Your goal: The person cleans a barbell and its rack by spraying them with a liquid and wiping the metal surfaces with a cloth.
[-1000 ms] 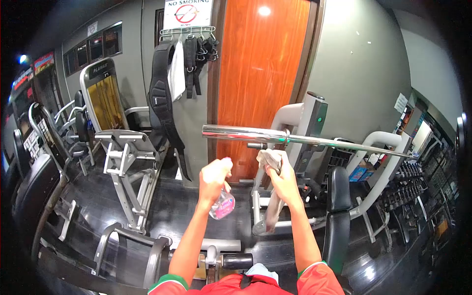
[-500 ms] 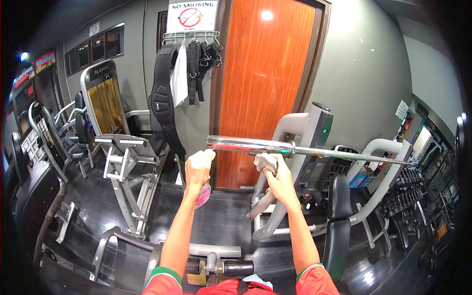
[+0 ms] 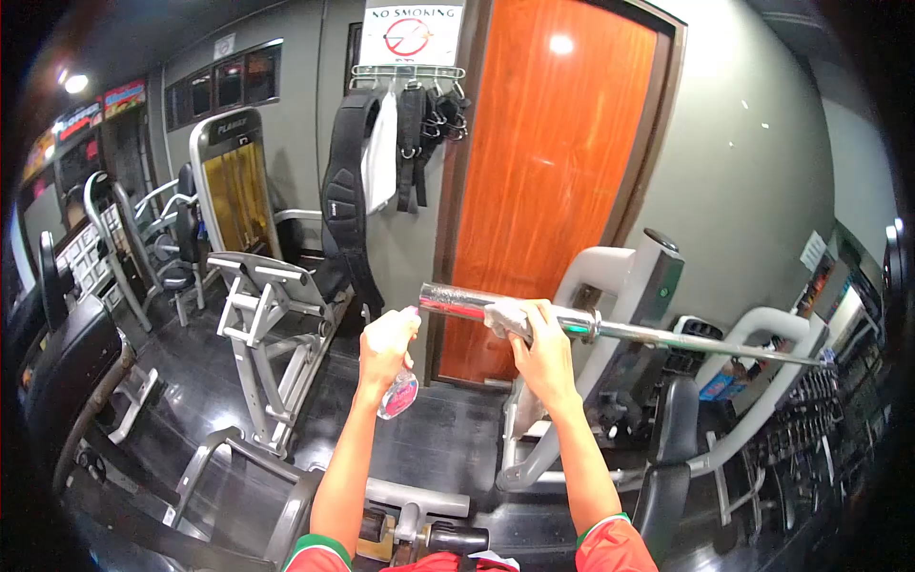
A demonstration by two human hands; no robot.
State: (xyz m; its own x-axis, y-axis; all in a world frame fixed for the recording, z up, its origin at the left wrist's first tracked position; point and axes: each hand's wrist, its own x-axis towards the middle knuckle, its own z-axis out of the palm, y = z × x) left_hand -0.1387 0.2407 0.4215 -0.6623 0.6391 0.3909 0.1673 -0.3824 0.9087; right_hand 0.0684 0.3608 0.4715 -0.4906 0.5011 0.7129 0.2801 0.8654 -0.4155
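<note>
My left hand is closed around the upper part of a clear spray bottle with a pink label, and the bottle's lower end shows below my fingers. It is just left of the end of a chrome barbell, apart from the metal. Whitish specks show on top of the bar's thick sleeve. In my right hand is a crumpled grey cloth, pressed against the sleeve left of its collar. The bar runs from there to the right, roughly level.
Behind the bar is an orange wooden door. A weight machine frame stands close on the right, beside a black padded seat. Straps and a white towel hang from a wall rack. A leg machine stands left.
My right hand and the cloth have moved left from beside the collar onto the sleeve. More of the bottle shows under my left hand. The view has shifted, so the room appears further right.
</note>
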